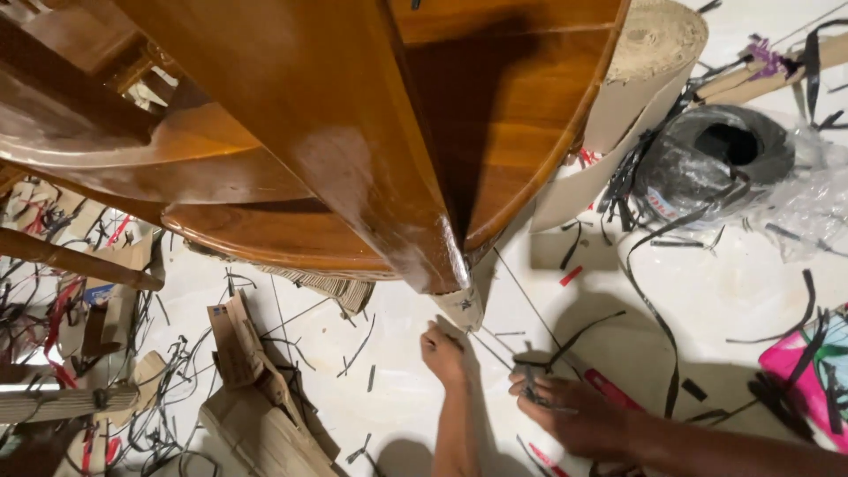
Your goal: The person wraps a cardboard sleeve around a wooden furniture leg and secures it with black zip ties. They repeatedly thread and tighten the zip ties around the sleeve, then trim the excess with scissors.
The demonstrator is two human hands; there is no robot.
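Hands at the foot of a varnished wooden furniture leg (389,177).

My left hand (442,353), fingers curled, touches its cardboard-wrapped tip (462,307); my right hand (570,411) pinches black strapping (533,386) on the littered white floor (724,291), a strapping coil (715,159) beyond.

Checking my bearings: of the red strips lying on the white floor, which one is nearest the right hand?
The long red strip lying diagonally just above the right hand, almost touching it. The short red strip lies farther up the floor, near the cardboard.

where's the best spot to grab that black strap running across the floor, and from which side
Probably pinch the black strap on its raised middle loop, coming from above. It curves up off the white floor there, while the ends lie flat in clutter beside the strap coil.
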